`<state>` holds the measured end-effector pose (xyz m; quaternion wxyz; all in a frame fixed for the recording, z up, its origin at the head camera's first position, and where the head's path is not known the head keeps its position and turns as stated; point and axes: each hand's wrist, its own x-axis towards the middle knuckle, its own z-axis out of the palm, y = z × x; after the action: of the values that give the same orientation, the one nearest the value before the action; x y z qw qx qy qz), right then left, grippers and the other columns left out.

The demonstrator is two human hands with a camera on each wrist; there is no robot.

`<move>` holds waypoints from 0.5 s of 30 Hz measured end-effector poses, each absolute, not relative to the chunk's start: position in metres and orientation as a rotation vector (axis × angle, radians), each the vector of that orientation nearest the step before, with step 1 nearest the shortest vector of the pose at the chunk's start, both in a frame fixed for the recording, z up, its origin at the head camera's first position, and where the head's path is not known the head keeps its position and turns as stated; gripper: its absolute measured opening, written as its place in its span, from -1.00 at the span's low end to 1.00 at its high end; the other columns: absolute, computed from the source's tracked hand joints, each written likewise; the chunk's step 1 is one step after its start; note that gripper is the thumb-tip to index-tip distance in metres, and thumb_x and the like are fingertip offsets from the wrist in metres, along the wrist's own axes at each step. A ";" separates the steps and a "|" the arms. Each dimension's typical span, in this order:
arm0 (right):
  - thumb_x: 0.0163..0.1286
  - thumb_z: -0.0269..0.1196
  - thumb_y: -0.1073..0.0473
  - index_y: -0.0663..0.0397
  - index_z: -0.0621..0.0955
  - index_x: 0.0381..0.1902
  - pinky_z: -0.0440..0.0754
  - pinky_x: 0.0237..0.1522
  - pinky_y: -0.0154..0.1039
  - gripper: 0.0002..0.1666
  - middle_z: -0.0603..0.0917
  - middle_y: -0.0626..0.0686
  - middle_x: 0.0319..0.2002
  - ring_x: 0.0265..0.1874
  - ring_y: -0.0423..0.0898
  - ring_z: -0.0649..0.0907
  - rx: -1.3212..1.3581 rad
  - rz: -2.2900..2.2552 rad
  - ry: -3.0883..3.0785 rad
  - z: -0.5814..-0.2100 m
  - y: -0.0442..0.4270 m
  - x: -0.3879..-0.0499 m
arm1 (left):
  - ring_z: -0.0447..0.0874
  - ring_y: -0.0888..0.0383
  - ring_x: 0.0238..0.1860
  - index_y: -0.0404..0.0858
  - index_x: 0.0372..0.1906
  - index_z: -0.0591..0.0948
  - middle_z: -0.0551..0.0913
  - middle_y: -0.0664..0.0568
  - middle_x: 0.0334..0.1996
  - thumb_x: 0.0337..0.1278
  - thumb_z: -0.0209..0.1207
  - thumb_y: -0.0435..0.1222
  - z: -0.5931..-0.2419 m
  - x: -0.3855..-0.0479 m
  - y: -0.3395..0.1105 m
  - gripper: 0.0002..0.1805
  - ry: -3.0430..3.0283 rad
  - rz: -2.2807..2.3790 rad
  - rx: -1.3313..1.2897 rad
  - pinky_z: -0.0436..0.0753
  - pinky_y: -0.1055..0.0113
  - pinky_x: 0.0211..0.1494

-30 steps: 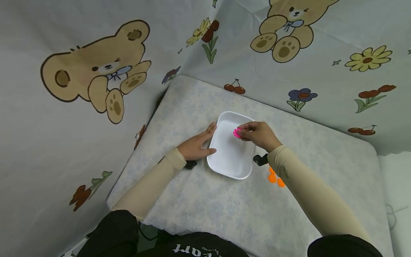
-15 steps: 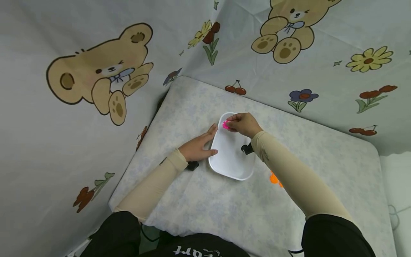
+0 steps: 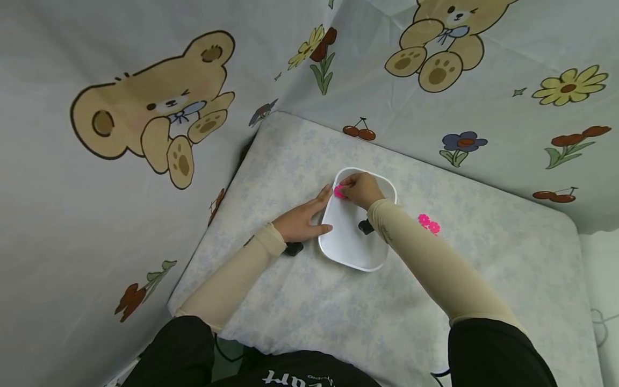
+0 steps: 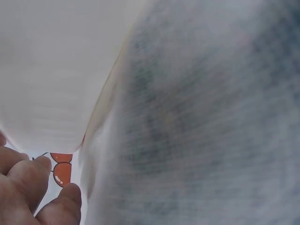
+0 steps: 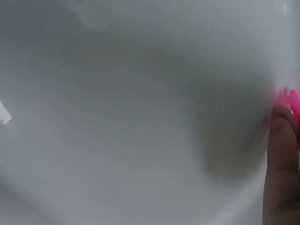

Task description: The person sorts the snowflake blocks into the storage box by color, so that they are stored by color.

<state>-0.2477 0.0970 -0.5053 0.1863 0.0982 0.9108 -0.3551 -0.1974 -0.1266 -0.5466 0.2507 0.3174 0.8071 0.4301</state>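
In the head view a white tray (image 3: 348, 248) lies on the cloth-covered table. My right hand (image 3: 360, 190) reaches inside it and pinches a pink flower-shaped piece (image 3: 338, 192) close to the inner left wall. The right wrist view catches the pink piece (image 5: 294, 105) at its right edge, partly covered by a finger (image 5: 282, 154). Against the tray's outer left side rests my left hand (image 3: 303, 219), its fingers and thumb spread along the rim. From the left wrist, the tray's wall (image 4: 51, 84) fills the upper left above those fingers (image 4: 30, 185).
Right of the tray, two more pink flower-shaped pieces (image 3: 429, 224) lie on the table (image 3: 300, 306), beside my right sleeve (image 3: 435, 258). Black wrist cameras (image 3: 293, 249) sit under both wrists. A bear-printed curtain (image 3: 290, 70) borders the table's far and left edges.
My right hand has moved left across the tray with its pink piece, up to the left wall. The forearm now hides the orange pieces and uncovers two pink ones. My left hand stays put.
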 end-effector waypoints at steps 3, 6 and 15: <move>0.41 0.41 0.15 0.15 0.76 -0.06 0.64 -0.26 -0.35 -0.77 0.80 0.11 -0.21 -0.34 -0.17 0.70 0.269 -0.958 2.615 -0.507 0.096 -0.249 | -0.28 0.29 0.70 0.17 0.69 -0.29 -0.43 0.42 0.68 0.49 0.17 0.05 -0.546 -0.197 -0.125 0.02 2.200 1.173 0.874 0.05 0.14 0.73; 0.39 0.41 0.16 0.15 0.76 -0.08 0.64 -0.23 -0.31 -0.78 0.79 0.12 -0.21 -0.30 -0.11 0.68 0.254 -0.919 2.670 -0.510 0.097 -0.249 | -0.29 0.29 0.70 0.17 0.69 -0.30 -0.43 0.43 0.67 0.49 0.17 0.06 -0.545 -0.196 -0.125 0.02 2.207 1.165 0.878 0.04 0.16 0.73; 0.41 0.39 0.14 0.18 0.78 -0.06 0.68 -0.05 -0.11 -0.75 0.79 0.15 -0.17 -0.18 0.01 0.67 0.172 -0.851 2.787 -0.517 0.093 -0.244 | -0.27 0.25 0.71 0.17 0.69 -0.29 -0.40 0.36 0.70 0.48 0.18 0.05 -0.545 -0.196 -0.126 0.02 2.208 1.168 0.877 0.04 0.12 0.73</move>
<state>-0.2444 0.0932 -0.5169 0.1110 0.0586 0.9488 -0.2899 -0.1958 -0.1258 -0.5451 0.2445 0.3214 0.8086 0.4278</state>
